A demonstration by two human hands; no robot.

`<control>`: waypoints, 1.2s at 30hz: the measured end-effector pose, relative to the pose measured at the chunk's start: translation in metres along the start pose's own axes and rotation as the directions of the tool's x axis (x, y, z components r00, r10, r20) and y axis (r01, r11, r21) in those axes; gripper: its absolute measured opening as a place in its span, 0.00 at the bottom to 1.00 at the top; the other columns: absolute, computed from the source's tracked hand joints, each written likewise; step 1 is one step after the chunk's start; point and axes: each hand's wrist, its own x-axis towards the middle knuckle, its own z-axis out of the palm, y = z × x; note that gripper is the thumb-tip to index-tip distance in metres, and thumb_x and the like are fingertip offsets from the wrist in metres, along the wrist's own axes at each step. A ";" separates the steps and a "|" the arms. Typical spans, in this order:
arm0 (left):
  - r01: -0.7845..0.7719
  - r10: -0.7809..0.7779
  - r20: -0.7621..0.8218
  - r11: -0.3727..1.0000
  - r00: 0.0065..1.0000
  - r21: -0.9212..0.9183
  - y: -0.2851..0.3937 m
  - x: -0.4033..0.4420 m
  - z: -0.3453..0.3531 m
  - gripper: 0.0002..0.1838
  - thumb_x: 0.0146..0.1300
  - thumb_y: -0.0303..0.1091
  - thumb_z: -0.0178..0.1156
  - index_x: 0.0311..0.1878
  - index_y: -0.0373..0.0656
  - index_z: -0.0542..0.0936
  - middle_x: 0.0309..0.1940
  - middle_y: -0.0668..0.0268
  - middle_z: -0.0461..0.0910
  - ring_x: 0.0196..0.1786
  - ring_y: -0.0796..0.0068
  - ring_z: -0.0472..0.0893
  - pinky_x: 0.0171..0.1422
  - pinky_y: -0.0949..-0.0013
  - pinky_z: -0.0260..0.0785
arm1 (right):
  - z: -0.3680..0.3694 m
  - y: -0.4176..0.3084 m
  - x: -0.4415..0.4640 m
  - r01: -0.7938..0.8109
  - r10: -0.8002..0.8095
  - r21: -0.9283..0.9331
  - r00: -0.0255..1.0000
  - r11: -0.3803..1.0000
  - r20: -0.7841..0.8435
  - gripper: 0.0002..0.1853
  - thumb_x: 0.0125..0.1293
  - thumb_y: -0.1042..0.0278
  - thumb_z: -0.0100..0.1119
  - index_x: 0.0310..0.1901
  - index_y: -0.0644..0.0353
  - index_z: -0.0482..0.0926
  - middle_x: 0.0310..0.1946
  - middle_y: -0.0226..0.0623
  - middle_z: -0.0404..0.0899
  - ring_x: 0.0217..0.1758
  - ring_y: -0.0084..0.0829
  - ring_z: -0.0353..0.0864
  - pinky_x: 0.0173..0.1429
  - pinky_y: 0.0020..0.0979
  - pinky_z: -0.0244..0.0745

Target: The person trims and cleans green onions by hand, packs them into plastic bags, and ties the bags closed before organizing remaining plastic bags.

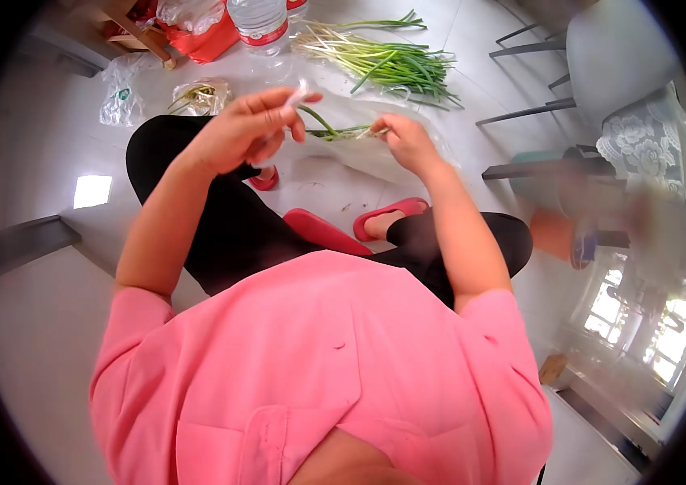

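Observation:
My left hand (pixel 258 125) is closed in a pinch, with a wispy white piece (pixel 302 90) sticking up at its fingertips; I cannot make out whether that is peel or a stem end. From those fingers a green scallion (pixel 322 121) bends across to my right hand (pixel 407 141). The right fingers pinch its other end, where pale thin strands show. Under both hands a translucent plastic sheet or bag (pixel 379 162) lies on the floor. Just beyond it rests a loose pile of scallions (pixel 403 69), white ends left and green tops right.
A large water bottle (pixel 258 24) and a red plastic bag (pixel 205 40) stand at the back. Clear bags (pixel 122 93) lie left of them. On the right are a chair (pixel 618 56) and a lace-covered table (pixel 642 141). Red slippers (pixel 322 230) are below my hands.

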 end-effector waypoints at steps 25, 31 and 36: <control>-0.308 0.362 -0.259 0.924 0.896 0.227 0.021 -0.020 0.012 0.32 0.64 0.27 0.45 0.71 0.47 0.49 0.58 0.58 0.69 0.25 0.84 0.74 0.24 0.82 0.67 | -0.129 -0.033 -0.054 -0.213 0.098 -0.069 0.682 0.975 -0.725 0.08 0.55 0.68 0.58 0.30 0.63 0.74 0.25 0.41 0.74 0.27 0.42 0.71 0.37 0.34 0.71; 0.011 0.095 -0.345 0.956 0.934 0.294 -0.017 -0.003 -0.009 0.33 0.61 0.23 0.42 0.71 0.42 0.46 0.54 0.60 0.72 0.22 0.80 0.74 0.21 0.78 0.66 | -0.110 0.042 -0.049 -0.070 -0.034 -0.254 0.923 0.965 -0.382 0.08 0.53 0.79 0.47 0.31 0.63 0.76 0.32 0.43 0.75 0.40 0.41 0.75 0.47 0.36 0.70; -0.021 0.166 -0.403 0.941 0.900 0.339 -0.007 -0.024 0.019 0.36 0.60 0.23 0.44 0.72 0.46 0.44 0.57 0.61 0.69 0.24 0.77 0.74 0.25 0.73 0.69 | -0.150 -0.017 -0.054 -0.049 -0.155 -0.299 0.769 0.953 -0.620 0.10 0.53 0.82 0.43 0.31 0.63 0.77 0.33 0.41 0.74 0.40 0.38 0.75 0.45 0.33 0.70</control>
